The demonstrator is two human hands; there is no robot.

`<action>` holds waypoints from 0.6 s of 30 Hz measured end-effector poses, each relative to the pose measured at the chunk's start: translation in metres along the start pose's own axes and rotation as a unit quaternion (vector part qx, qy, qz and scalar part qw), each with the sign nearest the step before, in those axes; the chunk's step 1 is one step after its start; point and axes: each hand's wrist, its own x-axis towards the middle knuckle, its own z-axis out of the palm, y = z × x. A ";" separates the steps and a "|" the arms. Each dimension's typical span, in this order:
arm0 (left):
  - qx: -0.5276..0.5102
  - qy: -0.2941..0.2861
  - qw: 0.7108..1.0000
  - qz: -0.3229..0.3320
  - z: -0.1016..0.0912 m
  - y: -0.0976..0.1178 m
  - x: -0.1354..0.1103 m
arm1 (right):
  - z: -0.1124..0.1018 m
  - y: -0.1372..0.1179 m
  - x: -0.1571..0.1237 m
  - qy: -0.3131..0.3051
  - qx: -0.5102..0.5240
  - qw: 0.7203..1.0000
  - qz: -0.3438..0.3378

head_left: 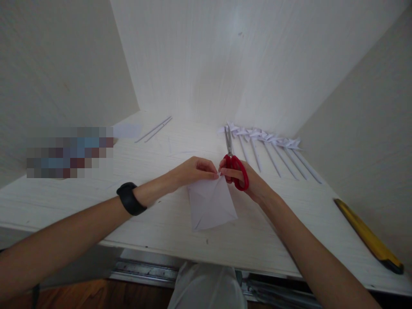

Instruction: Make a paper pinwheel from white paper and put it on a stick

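A white square of paper (212,204) with crease lines and a cut near its lower left corner hangs from my fingers over the tabletop. My left hand (198,169) pinches its upper edge between thumb and fingers. Close beside it, my right hand (243,176) grips the same top corner with its fingertips. Red-handled scissors (240,171) hang on the right hand's fingers, their slightly parted metal blades pointing away from me. Behind the scissors, several white paper pinwheels (257,135) on paper sticks lie in a row.
Two thin paper sticks (154,128) lie at the back left by a flat sheet of paper (128,130). A blurred-out item (71,152) sits at the far left. A yellow cutter (367,234) rests at the right edge. White walls enclose the table (161,227) on three sides.
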 end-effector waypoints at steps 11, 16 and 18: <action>0.054 -0.025 0.996 0.065 -0.003 -0.009 0.005 | 0.000 0.001 -0.001 -0.019 -0.011 1.000 -0.006; 0.097 -0.021 0.991 0.091 -0.003 -0.012 0.005 | 0.000 0.002 0.000 -0.032 -0.035 0.999 -0.021; 0.100 -0.019 0.991 0.091 -0.003 -0.014 0.005 | -0.001 0.003 0.001 -0.031 -0.041 0.998 -0.023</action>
